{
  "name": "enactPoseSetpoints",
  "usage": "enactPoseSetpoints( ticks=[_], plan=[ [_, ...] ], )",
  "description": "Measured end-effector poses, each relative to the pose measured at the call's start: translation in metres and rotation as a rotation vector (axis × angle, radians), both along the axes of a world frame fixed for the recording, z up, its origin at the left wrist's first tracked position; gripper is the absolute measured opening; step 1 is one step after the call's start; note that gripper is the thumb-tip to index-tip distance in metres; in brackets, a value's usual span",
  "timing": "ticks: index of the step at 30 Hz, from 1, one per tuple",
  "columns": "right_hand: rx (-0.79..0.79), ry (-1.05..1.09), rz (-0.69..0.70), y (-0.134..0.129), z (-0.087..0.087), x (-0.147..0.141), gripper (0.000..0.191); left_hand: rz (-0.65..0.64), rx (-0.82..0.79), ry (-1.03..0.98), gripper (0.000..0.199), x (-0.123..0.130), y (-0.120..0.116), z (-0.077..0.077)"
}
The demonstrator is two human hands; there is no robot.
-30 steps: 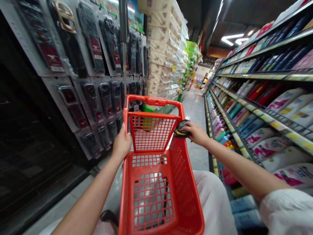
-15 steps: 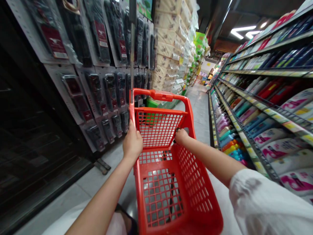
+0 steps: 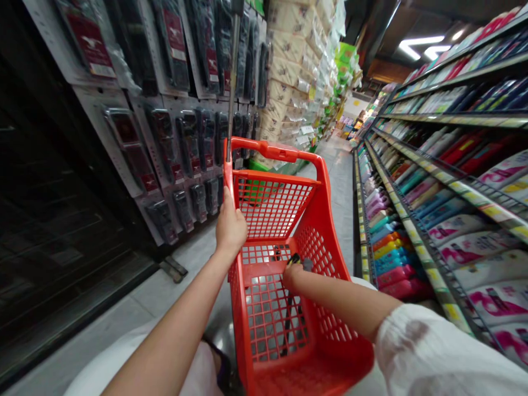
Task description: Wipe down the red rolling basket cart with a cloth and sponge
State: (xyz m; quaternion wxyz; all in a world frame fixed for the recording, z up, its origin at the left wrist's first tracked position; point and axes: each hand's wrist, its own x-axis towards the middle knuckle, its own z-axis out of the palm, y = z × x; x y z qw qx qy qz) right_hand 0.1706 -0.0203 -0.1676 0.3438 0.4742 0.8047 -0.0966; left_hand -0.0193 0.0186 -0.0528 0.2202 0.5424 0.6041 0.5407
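Note:
A red shopping basket with grid walls and a raised handle stands in front of me. My left hand is wrapped round its left rim, below a metal rod. Inside the basket, above the grid floor, my right hand is closed on a small dark item with a bit of yellow. That item is mostly hidden by the fingers. A grey piece shows just beside the hand.
Packaged dark goods hang on a rack at the left. Wrapped cream packs are stacked behind the basket. Shelves of bottles and packs line the right side. A grey tiled aisle runs away between them.
My right hand has moved down and slightly left, from the basket's right rear side to deeper inside it. My left hand still holds the rim. The basket sits slightly higher in view.

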Motion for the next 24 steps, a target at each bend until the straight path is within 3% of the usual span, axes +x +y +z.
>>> enactPoseSetpoints(
  ticks=[3,5,8,10,12,13,15,19,20,22,24],
  plan=[
    [-0.095,-0.150,0.150,-0.042,0.016,0.014,0.031,-0.017,0.017,-0.004,0.076,-0.001,0.000,0.002],
    [-0.056,-0.200,0.263,-0.050,0.043,0.026,0.024,-0.019,-0.006,0.013,0.076,-0.002,-0.001,0.004],
    [0.247,-0.122,0.266,-0.024,0.100,0.041,0.013,-0.007,-0.061,0.062,0.076,-0.002,-0.002,0.008],
    [0.395,-0.082,0.242,0.004,0.134,0.047,0.020,0.002,-0.067,0.080,0.075,-0.003,-0.002,0.009],
    [0.459,-0.065,0.223,0.020,0.149,0.050,0.021,0.006,-0.050,0.072,0.076,-0.003,-0.001,0.009],
    [0.455,-0.078,0.215,0.019,0.149,0.049,0.020,0.008,-0.039,0.060,0.076,-0.003,-0.001,0.008],
    [0.375,-0.123,0.232,-0.002,0.131,0.046,0.016,0.010,-0.021,0.033,0.076,-0.002,-0.001,0.006],
    [-0.037,-0.105,0.391,-0.081,0.074,0.047,0.011,0.005,0.006,0.000,0.076,-0.001,-0.001,0.004],
    [-0.075,-0.089,0.414,-0.095,0.065,0.049,0.011,0.005,-0.003,0.001,0.076,-0.001,-0.002,0.005],
    [-0.113,-0.079,0.474,-0.105,0.062,0.053,0.008,0.005,-0.037,0.017,0.075,-0.002,-0.002,0.006],
    [-0.055,-0.087,0.459,-0.088,0.076,0.056,0.009,0.003,-0.057,0.040,0.074,-0.003,-0.003,0.007]
  ],
)
